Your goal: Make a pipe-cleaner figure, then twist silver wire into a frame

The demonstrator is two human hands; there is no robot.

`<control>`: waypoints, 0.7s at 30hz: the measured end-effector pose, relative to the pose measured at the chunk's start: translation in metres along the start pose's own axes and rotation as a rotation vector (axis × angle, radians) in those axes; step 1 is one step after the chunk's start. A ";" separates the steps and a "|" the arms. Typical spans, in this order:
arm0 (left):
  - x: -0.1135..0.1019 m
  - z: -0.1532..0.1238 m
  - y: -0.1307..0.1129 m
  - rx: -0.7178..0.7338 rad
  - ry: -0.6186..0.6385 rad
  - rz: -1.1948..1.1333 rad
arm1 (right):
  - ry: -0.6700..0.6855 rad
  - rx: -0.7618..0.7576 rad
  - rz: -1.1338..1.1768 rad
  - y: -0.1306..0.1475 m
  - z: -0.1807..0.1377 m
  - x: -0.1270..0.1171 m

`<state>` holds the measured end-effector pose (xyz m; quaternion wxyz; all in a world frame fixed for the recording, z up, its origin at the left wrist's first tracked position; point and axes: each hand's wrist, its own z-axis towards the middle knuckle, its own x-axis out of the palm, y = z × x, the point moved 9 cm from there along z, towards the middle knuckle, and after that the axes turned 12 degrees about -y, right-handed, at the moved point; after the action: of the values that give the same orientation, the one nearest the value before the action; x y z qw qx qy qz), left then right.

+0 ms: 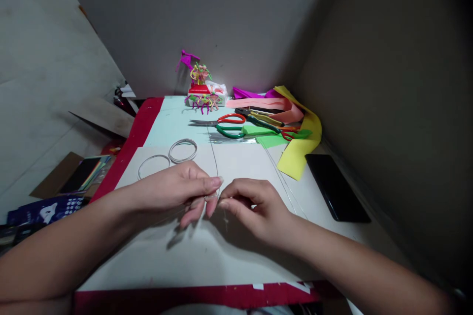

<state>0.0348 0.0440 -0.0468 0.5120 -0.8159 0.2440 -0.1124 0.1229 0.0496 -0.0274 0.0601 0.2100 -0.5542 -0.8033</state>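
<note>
My left hand (195, 189) pinches a thin wire (215, 157) between thumb and fingers above the near part of the table. The wire rises from the pinch toward the scissors. Close beside it, my right hand (254, 204) is closed, thumb against forefinger, on the same wire near its bent lower part. The exact shape of the wire between the fingertips is too fine to make out. Two coils of wire, one coil (184, 150) and another coil (153, 162), lie beyond my left hand. Straight loose wires (284, 182) lie to the right of my right hand.
Scissors (218, 122) with red and green handles, pliers (258, 117) and coloured strips such as a yellow strip (295, 157) lie at the back. A tissue pack (218, 94) bears small pipe-cleaner figures. A black phone or tablet (336, 187) lies on the right.
</note>
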 end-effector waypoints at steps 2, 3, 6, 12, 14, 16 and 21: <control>-0.003 0.003 -0.004 0.023 -0.013 0.015 | 0.023 0.164 0.121 -0.014 0.001 0.003; -0.005 0.005 -0.006 0.028 -0.010 0.020 | 0.038 0.254 0.210 -0.020 0.000 0.005; -0.019 0.013 -0.008 0.018 -0.044 -0.009 | 0.013 0.443 0.492 -0.033 -0.002 0.007; -0.042 0.030 -0.001 0.103 -0.238 -0.096 | -0.106 0.503 0.606 -0.045 0.002 -0.002; -0.029 0.031 0.007 0.097 -0.207 -0.085 | -0.144 0.479 0.583 -0.047 0.003 -0.004; -0.012 0.029 0.011 0.075 -0.133 -0.065 | -0.163 0.442 0.556 -0.047 0.004 -0.004; 0.000 0.019 0.005 0.082 -0.186 0.030 | -0.210 0.360 0.407 -0.041 0.004 -0.002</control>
<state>0.0416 0.0574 -0.0598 0.5669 -0.7975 0.2029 -0.0381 0.1292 0.0690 -0.0631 0.1242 0.0174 -0.7218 -0.6807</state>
